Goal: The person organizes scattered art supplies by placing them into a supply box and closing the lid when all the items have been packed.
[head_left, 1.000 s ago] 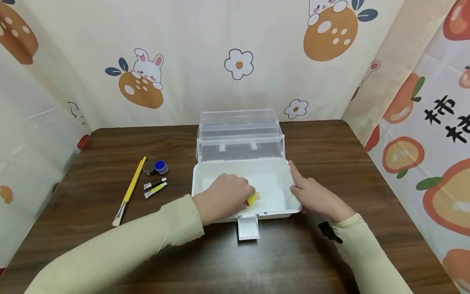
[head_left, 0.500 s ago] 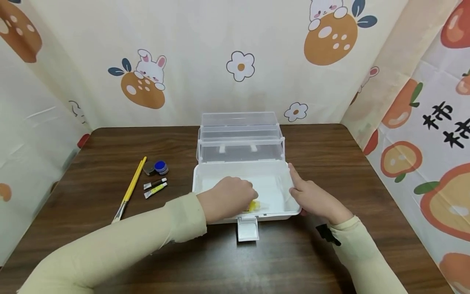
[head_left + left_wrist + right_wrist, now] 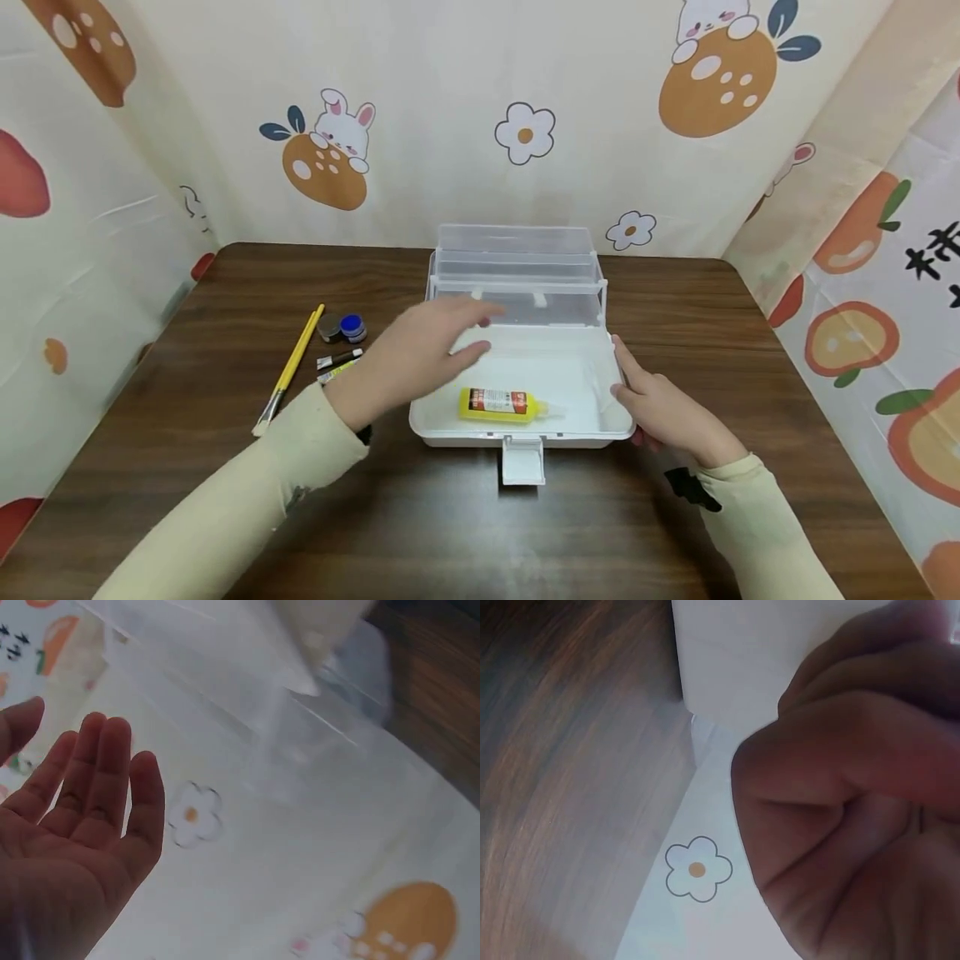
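Observation:
A yellow squeeze bottle with a red and white label and a clear nozzle lies on its side in the white storage box, near the front wall. My left hand hovers over the box's left side, fingers spread and holding nothing. In the left wrist view its palm and extended fingers show plainly. At the box's right rim my right hand grips the side. The right wrist view shows that hand's fingers curled by the white wall. Clear tiered trays stand raised behind the box.
Left of the box lie yellow-handled brushes. Beside them are a blue-lidded paint jar, a dark jar and two small paint tubes, one partly covered by the left hand. A white latch hangs at the box's front.
My left hand has released the yellow bottle inside the box, risen and moved left with its fingers opened. My right hand stays at the right rim. The head view has shifted slightly left.

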A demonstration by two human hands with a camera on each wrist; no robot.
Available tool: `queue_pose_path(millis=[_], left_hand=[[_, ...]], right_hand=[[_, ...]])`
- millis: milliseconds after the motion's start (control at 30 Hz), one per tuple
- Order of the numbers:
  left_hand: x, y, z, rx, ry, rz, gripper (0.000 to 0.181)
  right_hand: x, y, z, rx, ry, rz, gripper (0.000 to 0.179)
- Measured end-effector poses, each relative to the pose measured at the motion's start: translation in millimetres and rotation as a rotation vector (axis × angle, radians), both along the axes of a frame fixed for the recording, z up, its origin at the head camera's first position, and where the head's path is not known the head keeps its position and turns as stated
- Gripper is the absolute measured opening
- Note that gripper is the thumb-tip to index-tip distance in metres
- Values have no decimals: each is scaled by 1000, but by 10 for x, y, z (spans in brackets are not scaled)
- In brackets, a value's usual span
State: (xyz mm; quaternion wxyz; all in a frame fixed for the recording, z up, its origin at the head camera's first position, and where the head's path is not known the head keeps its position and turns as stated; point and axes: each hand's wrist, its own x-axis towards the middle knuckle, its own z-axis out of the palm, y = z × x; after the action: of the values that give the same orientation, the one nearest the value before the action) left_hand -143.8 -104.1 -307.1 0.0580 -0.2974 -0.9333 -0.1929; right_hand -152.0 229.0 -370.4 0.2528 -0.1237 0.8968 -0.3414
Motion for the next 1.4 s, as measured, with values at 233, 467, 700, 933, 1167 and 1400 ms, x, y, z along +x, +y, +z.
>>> queue_pose_path(millis=[233,467,700,933,1167,1400], left_hand=[[-86,-838,-167,107,62,327,23],[-155,-1771,-572,-68,-158,635,17],[-164,-1956,-831,-152,-435,678,30],[-125,-1962,-754,-197,-393,692,23],[-161,-1937,-649,-141,-376,689,22],[-185,-1810,-456,-76,-253,640,21]], right_hand=[[-7,17,29,9,-4,5,72],[-5,32,31,16,-5,-16,73],[-24,47,41,45,-5,-19,73],[-32,1,28,44,-25,-13,73],[-12,4,37,25,-16,-21,72],[-29,8,6,11,-21,-13,72]])
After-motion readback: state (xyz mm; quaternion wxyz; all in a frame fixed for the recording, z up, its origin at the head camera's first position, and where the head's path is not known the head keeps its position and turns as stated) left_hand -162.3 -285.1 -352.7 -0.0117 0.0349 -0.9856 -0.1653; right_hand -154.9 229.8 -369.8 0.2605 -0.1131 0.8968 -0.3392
